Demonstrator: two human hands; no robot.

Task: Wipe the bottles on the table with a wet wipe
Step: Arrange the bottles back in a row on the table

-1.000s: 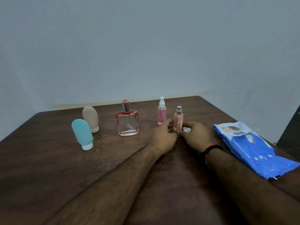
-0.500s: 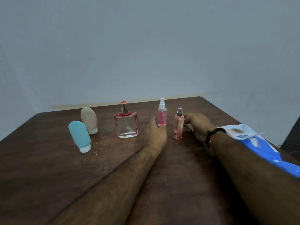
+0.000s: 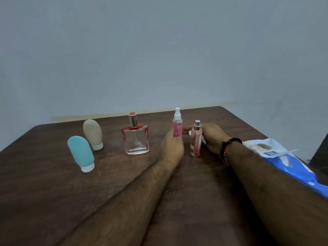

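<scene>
Several bottles stand on the dark wooden table (image 3: 53,192). My left hand (image 3: 172,148) grips the base of the pink spray bottle with a white nozzle (image 3: 177,126). In front of it to the right stands the peach spray bottle with a silver nozzle (image 3: 195,141), free of both hands. Behind that bottle, my right hand (image 3: 211,137) holds a crumpled white wet wipe (image 3: 203,140), mostly hidden. Further left are a square glass perfume bottle (image 3: 135,141), a beige squeeze tube (image 3: 93,134) and a teal squeeze tube (image 3: 81,153).
A blue and white pack of wet wipes (image 3: 276,155) lies at the table's right edge, partly under my right forearm. A pale wall rises behind the table's far edge.
Both hands let go of the peach bottle, which now stands alone. My left hand moved to the pink spray bottle and took hold of it; my right hand moved back behind the peach bottle.
</scene>
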